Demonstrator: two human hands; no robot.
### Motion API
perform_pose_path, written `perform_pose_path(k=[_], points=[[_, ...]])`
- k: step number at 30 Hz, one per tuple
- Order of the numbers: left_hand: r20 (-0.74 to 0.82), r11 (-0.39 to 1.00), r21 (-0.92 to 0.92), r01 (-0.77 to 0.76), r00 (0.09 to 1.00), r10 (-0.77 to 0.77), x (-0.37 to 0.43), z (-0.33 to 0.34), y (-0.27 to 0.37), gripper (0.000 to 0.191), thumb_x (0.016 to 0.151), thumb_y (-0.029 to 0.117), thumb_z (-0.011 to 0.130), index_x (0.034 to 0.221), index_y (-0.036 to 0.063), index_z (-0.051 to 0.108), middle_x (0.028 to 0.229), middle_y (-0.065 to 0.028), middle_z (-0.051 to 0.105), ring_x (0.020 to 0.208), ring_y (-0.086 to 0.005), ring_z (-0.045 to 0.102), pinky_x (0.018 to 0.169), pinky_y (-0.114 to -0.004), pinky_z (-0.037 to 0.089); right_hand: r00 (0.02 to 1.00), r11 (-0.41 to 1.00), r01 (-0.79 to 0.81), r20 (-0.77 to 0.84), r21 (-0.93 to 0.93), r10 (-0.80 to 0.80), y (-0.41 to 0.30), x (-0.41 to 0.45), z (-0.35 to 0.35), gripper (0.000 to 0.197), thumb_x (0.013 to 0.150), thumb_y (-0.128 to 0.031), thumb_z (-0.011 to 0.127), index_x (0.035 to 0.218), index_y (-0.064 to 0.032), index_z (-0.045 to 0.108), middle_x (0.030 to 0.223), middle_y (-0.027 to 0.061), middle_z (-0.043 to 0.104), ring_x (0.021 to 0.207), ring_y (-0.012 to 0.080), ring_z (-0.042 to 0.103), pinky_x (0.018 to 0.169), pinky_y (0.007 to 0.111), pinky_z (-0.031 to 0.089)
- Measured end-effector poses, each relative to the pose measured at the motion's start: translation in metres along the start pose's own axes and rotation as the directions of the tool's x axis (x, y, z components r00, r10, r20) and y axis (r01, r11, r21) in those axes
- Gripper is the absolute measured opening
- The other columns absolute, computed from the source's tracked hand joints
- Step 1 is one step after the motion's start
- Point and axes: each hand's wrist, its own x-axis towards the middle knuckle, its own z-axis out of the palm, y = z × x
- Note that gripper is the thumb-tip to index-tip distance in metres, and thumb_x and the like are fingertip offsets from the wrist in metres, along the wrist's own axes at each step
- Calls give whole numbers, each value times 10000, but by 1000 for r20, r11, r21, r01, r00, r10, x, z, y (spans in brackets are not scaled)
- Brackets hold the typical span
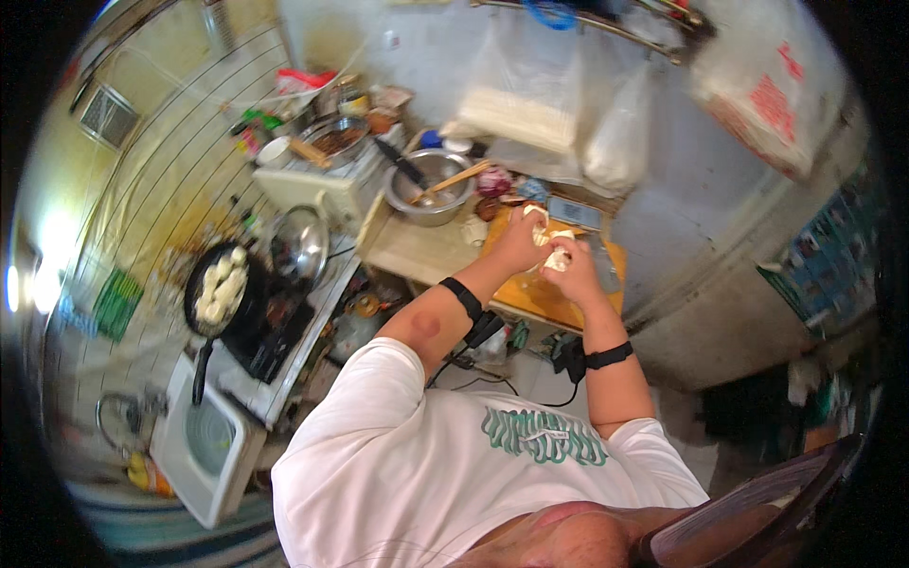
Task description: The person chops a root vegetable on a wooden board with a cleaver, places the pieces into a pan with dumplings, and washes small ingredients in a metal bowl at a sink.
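Observation:
Both my hands are close together over an orange cutting board (pixel 522 293). My left hand (pixel 527 238) grips a pale, whitish piece of food (pixel 536 213), perhaps dough. Another pale piece (pixel 558 260) is held in my right hand (pixel 572 270), whose fingers curl round it. Whether the two pieces are joined cannot be told. A broad metal blade (pixel 602 263) lies on the board's right side. Beyond the board rests a phone (pixel 574 212). To the left stands a steel bowl (pixel 428 186) with wooden chopsticks (pixel 454 182) and a black-handled utensil in it.
At the left, a black frying pan (pixel 190 305) holding several pale pieces stands by the stove (pixel 273 348). A glass lid (pixel 300 245) leans behind it. Below is a white sink (pixel 238 468). Plastic bags (pixel 525 106) hang on the wall above the table. Cables run beneath the table.

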Motion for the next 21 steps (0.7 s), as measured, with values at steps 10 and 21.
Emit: perform_pose_path(k=[10, 21], points=[[-400, 993, 44, 113, 913, -86, -92, -183, -56, 417, 719, 202, 752, 1054, 119, 518, 1115, -180, 449, 1052, -393, 499, 911, -427, 432, 902, 922, 384, 194, 42, -385, -147, 23, 133, 526, 659, -266, 804, 1138, -148, 622, 1108, 163, 471, 1020, 348, 536, 887, 423, 463], [-568, 851, -8, 525, 698, -436, -268, -401, -206, 430, 782, 276, 733, 1094, 55, 538, 1170, -264, 443, 994, -430, 526, 866, -455, 461, 719, 886, 396, 519, 240, -462, -304, 5, 392, 559, 654, -338, 774, 1161, -154, 625, 1080, 167, 487, 969, 361, 556, 875, 437, 474]])
